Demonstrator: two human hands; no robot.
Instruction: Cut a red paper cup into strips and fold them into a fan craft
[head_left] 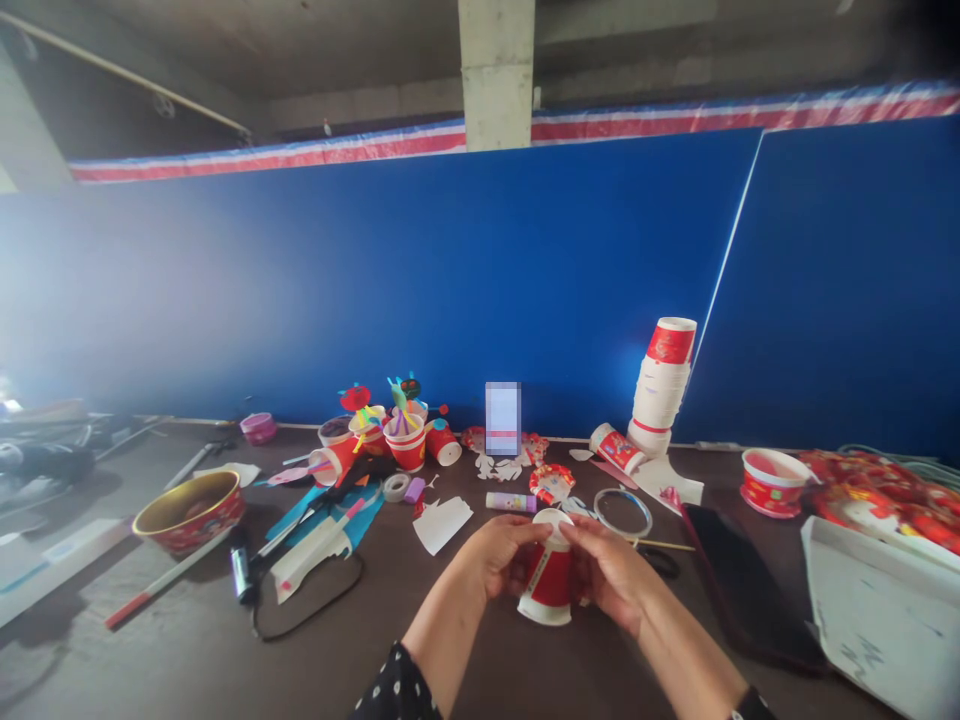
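Note:
Between my two hands is a red and white paper cup [550, 580], its wider rim toward me and its narrower end pointing away. My left hand [501, 553] grips the cup's left side, with thumb and finger near a small white round piece [553, 518] at the narrow end. On the other side, my right hand [609, 570] wraps round the cup, its fingertips also touching that round piece. Whether the round piece is the cup's own base or separate paper I cannot tell. A glue stick [511, 502] lies just beyond my left hand.
A tall stack of paper cups [661, 390] stands at the back right beside a tipped cup [616, 447]. Decorated cups [406, 443] are at the back left. A tape roll [622, 513], dark phone-like slab [750, 590], gold-lined bowl [191, 510], scissors [289, 525] and paper scraps [442, 523] lie around.

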